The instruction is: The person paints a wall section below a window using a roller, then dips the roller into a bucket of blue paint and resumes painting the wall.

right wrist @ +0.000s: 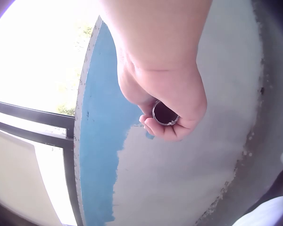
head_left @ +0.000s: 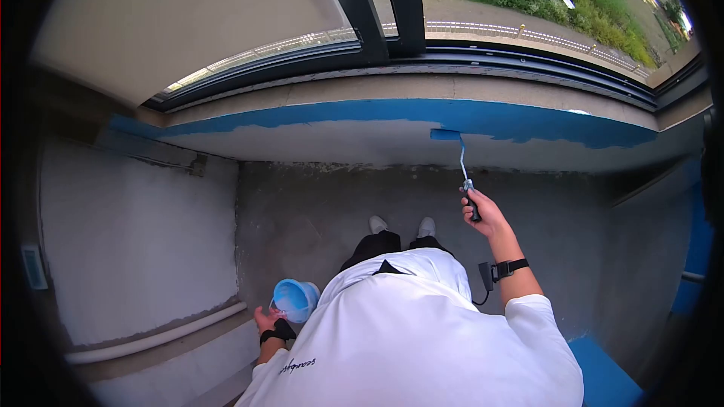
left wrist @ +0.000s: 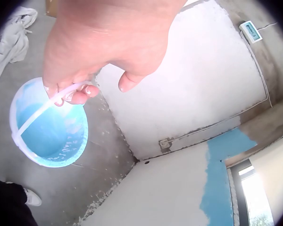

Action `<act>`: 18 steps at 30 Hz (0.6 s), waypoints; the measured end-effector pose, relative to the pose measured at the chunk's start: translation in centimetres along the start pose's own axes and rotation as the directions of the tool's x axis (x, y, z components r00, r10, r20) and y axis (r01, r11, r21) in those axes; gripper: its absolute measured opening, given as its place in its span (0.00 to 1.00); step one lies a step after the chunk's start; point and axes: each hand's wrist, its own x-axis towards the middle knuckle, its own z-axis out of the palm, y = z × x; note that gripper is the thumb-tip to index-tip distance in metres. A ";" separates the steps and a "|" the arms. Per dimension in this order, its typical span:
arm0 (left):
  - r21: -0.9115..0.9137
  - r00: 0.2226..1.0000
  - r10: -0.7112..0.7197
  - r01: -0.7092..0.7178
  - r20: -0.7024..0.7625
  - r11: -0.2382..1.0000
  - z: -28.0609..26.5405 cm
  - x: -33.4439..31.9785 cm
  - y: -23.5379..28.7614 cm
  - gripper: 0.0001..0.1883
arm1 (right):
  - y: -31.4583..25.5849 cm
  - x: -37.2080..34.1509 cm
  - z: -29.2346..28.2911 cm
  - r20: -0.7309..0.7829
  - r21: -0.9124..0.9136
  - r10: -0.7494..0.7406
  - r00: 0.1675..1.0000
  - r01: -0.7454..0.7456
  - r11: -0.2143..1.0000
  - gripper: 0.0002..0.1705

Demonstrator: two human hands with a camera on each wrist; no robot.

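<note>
In the head view my right hand [head_left: 486, 212] grips the black handle of a paint roller [head_left: 463, 154]. Its blue-coated sleeve lies against the wall below the window, at the lower edge of a blue painted band [head_left: 362, 111]. From the right wrist, the handle's round end [right wrist: 165, 114] shows inside my curled fingers, while the roller head is mostly hidden behind the hand. My left hand [left wrist: 104, 44] holds a bucket [left wrist: 49, 125] by its thin white handle, fingers hooked around it. Light blue paint coats the bucket's inside. It hangs at my left side.
Above the band runs a window sill [head_left: 317, 93] under a dark window frame [head_left: 407, 7]. A white pipe [head_left: 158, 338] runs along the left side. White cloth [left wrist: 12, 42] lies on the grey floor [head_left: 302, 196]. Bare white wall [head_left: 332, 139] continues beneath the blue.
</note>
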 end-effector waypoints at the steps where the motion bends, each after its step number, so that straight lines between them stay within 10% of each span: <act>1: -0.009 1.000 -0.004 0.004 -0.007 1.000 -0.6 -0.1 0.1 0.22 | 0.3 0.0 0.0 0.001 -0.009 0.008 1.000 -0.008 1.000 0.11; 11: 0.023 0.987 -0.119 0.118 0.104 0.993 -1.3 7.6 0.5 0.24 | 1.8 -3.9 4.5 -0.120 -0.306 -0.304 0.945 0.256 0.917 0.10; 18: -0.012 0.957 -0.209 0.216 0.203 0.976 1.2 12.8 3.2 0.24 | 3.0 1.5 7.5 -0.259 -0.156 -0.201 0.945 0.164 0.974 0.11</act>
